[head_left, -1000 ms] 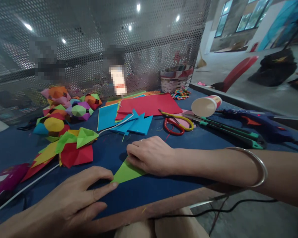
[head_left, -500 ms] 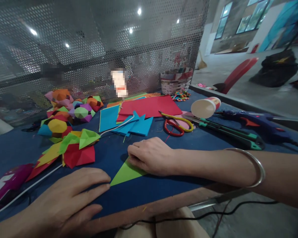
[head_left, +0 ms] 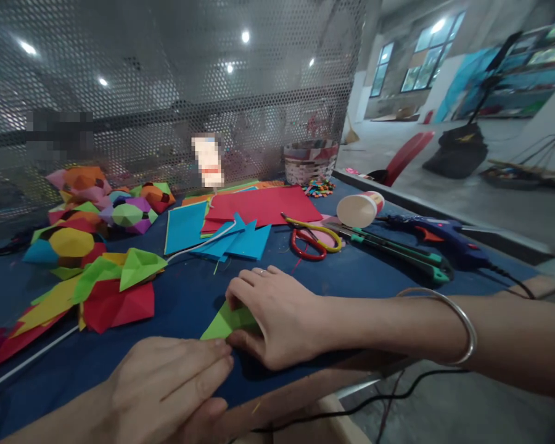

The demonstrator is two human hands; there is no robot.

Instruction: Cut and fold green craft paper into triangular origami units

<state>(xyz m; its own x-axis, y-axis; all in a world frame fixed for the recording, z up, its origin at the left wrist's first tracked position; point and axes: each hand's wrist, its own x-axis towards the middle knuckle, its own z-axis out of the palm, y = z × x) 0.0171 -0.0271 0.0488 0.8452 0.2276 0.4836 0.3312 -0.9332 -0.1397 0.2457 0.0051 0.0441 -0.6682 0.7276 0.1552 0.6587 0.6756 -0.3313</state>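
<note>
A light green folded paper (head_left: 219, 323) lies on the blue tabletop near the front edge. My right hand (head_left: 280, 314) curls over it, the thumb in front and the fingers behind, gripping it and hiding its right part. My left hand (head_left: 166, 376) stretches out flat, its fingertips at the paper's near edge by my right thumb. Behind my hands are several blue paper pieces (head_left: 254, 242) and scissors (head_left: 308, 243) with red and yellow handles. Folded red paper (head_left: 120, 305) and green folded paper (head_left: 141, 266) lie beyond my left hand.
Red sheets (head_left: 268, 206) lie at the back beside a woven basket (head_left: 311, 163). A paper cup (head_left: 356, 211), a box cutter (head_left: 402, 254) and a blue glue gun (head_left: 444, 237) lie to the right. Coloured paper balls (head_left: 74, 240) are at the left. A white cord (head_left: 32, 357) crosses the table.
My left hand has moved right, up to the green paper's near edge. My right hand has turned, bringing its thumb to the front of the paper. The view has swung to the right.
</note>
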